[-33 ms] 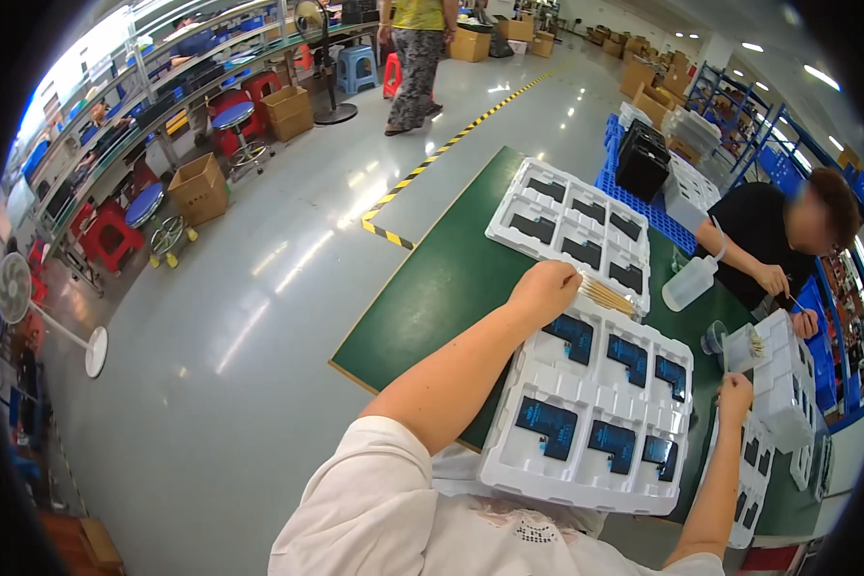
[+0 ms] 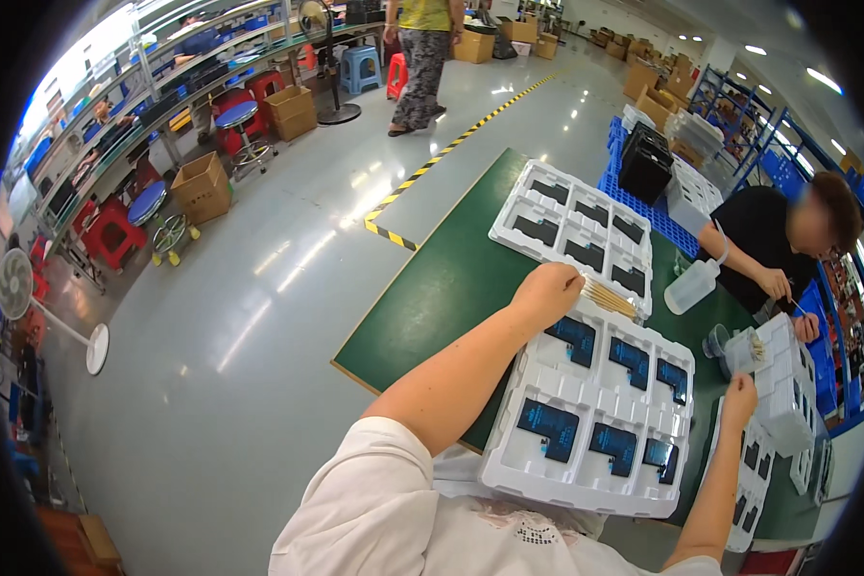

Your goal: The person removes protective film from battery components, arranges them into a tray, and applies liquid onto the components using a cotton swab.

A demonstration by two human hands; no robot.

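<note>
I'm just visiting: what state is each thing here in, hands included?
Left hand: grip closed, beside the cotton swabs; contents hidden
Right hand: grip closed, near the clear container; contents unclear
Cotton swabs: lying side by side
Near tray: holds six dark flat parts
Far tray: also holds six
Squeeze bottle: spout fitted
Clear container: swabs sticking out
White fan: running or not, can't tell

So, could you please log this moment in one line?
left hand: beside wooden sticks | right hand: near clear cup | white tray: six dark flat pieces
</note>
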